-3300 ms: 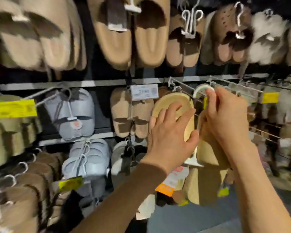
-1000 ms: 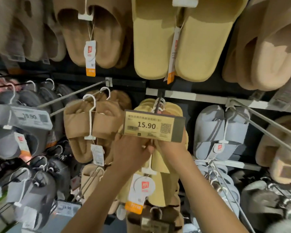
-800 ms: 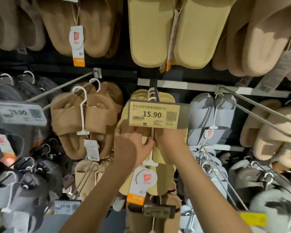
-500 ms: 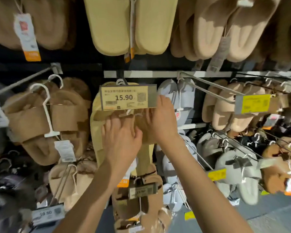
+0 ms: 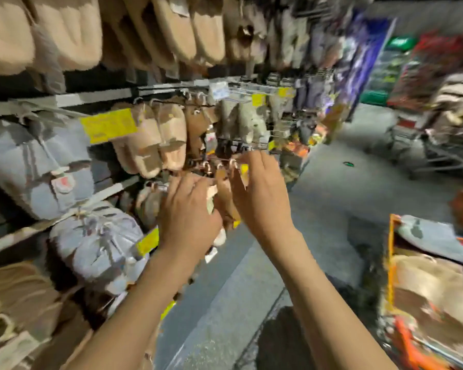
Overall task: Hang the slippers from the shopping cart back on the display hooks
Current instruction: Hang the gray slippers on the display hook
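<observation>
The frame is blurred by motion. My left hand [image 5: 187,217] and my right hand [image 5: 259,193] are raised side by side in front of the slipper display, fingers loose, nothing plainly held in either. Between and just behind them hang brown slippers [image 5: 225,198] on a wire hook [image 5: 219,162]. At the lower right is the orange-rimmed shopping cart [image 5: 390,263], holding a grey slipper [image 5: 433,239] and tan slippers [image 5: 439,289].
Tan slippers [image 5: 150,140] and grey slippers [image 5: 38,166] hang on the rack at left, with a yellow price tag [image 5: 108,125] on a hook. Grey aisle floor [image 5: 345,182] runs ahead. Another loaded cart [image 5: 444,140] stands at the far right.
My view has swung right along the rack and into the aisle. Both hands have come off the yellow slippers under the 15.90 tag, which are out of view now; the cart has come into view.
</observation>
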A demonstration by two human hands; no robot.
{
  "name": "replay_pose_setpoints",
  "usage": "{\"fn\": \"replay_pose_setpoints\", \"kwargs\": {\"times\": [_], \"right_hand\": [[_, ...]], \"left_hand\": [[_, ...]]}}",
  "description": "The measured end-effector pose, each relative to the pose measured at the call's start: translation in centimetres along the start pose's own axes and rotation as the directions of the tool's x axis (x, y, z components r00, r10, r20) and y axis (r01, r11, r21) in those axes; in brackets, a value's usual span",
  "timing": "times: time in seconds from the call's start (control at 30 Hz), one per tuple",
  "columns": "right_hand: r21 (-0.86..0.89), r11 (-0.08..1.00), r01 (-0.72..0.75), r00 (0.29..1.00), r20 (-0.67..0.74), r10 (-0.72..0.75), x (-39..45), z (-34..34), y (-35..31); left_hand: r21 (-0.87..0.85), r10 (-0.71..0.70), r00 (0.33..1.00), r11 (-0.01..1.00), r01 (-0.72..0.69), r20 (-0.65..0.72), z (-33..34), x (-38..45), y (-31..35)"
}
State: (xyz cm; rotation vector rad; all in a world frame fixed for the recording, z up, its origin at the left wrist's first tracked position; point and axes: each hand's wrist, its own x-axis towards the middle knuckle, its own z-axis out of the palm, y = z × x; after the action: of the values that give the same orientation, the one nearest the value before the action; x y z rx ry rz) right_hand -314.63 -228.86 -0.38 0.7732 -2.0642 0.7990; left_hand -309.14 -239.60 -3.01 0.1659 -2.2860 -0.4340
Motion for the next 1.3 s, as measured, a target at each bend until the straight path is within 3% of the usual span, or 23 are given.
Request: {"fn": "replay_pose_setpoints", "kwargs": {"times": [0.13,0.27,0.53,0.67,0.87,1.0,1.3], "right_hand": [[-0.221,0.962,-0.164,0.983,-0.122,0.140,-1.9,-7.2,8.4],[-0.406,0.863,-0.301,0.945,-0.246,0.214,-4.1,-12.9,14.6],[-0.548,0.636,-0.544,0.832,-0.451,0.323,-8.0,-17.9,26.1],[-0.620,0.459,-0.637,0.771,-0.509,0.383,-8.1,-18.7,32.6],[-0.530,0.176,-0.830,0.553,-0.738,0.386,-8.9,-21.0,39.3],[-0.483,0.021,-0.875,0.445,-0.789,0.422,-9.7,-21.0,43.0],[-0.397,-0.175,-0.901,0.276,-0.836,0.474,-11.7,-22.5,53.8]], "left_hand": [[-0.256,0.150,0.985,0.959,-0.123,0.089,6.5,1.2,8.4],[-0.378,0.325,0.938,0.889,-0.260,0.119,12.0,1.6,15.8],[-0.603,0.539,0.815,0.729,-0.324,0.214,23.4,3.0,26.2],[-0.671,0.646,0.724,0.650,-0.356,0.241,30.7,5.0,29.5],[-0.758,0.764,0.591,0.541,-0.365,0.261,39.5,8.8,34.3],[-0.794,0.804,0.493,0.521,-0.313,0.333,44.6,9.8,37.2],[-0.814,0.868,0.270,0.489,-0.314,0.417,56.3,8.9,46.4]]}}
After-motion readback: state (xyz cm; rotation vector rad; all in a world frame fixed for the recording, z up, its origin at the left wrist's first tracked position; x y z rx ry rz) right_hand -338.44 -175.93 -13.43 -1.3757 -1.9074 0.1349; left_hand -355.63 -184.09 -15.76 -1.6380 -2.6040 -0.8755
